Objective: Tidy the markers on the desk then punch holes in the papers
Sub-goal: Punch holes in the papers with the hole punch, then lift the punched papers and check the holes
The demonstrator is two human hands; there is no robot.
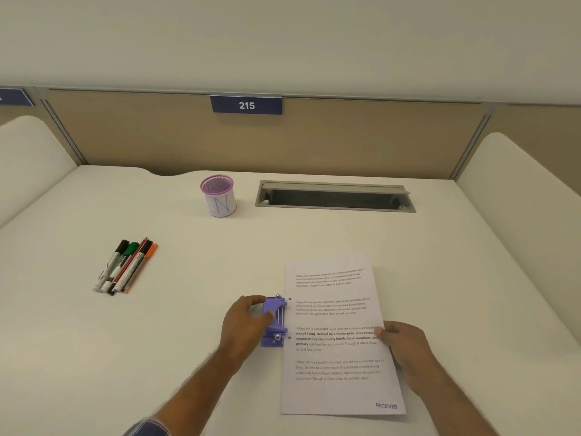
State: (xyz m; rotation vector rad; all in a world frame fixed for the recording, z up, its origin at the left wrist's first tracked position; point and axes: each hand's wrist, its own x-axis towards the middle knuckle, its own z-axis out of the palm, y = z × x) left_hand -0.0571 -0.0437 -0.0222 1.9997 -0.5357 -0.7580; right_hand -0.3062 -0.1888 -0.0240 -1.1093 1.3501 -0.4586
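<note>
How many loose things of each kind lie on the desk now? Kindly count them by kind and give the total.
Markers and pens, in one bundle, some overlapping: about 5
Mesh cup: 1
Hole punch, gripped by the left hand: 1
Printed papers, held by the right hand: 1 sheet visible
Total: about 8

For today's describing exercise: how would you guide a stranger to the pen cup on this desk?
Start at the grey cable tray sunk into the back of the white desk. Just left of it stands the pen cup. It is the only upright container: pink mesh rim, white paper wrap with blue handwriting, apart from the markers lying flat.
</note>
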